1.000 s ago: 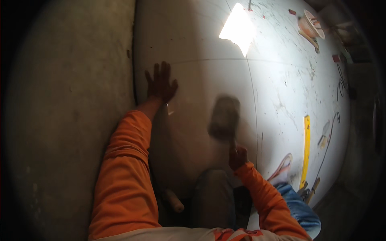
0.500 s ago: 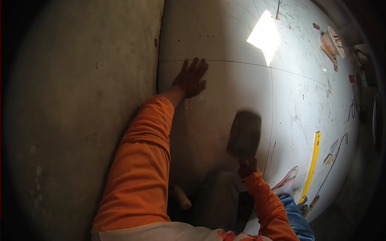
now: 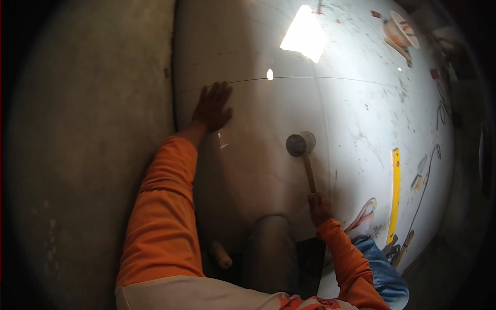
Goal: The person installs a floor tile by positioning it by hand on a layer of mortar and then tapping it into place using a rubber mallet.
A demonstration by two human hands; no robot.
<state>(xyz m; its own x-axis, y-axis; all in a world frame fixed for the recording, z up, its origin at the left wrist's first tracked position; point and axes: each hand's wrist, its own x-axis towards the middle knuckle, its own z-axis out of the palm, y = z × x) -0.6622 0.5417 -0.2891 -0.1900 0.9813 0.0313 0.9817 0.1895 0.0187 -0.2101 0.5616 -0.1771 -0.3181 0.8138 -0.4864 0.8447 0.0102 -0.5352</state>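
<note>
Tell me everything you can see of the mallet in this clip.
The mallet has a stubby cylindrical head, grey-sided with a darker round face, perhaps rubber, and a slim brown handle that looks wooden. The handle slants down and right into the right hand, which grips it. The head is over the pale tile; whether they touch is unclear.
</note>
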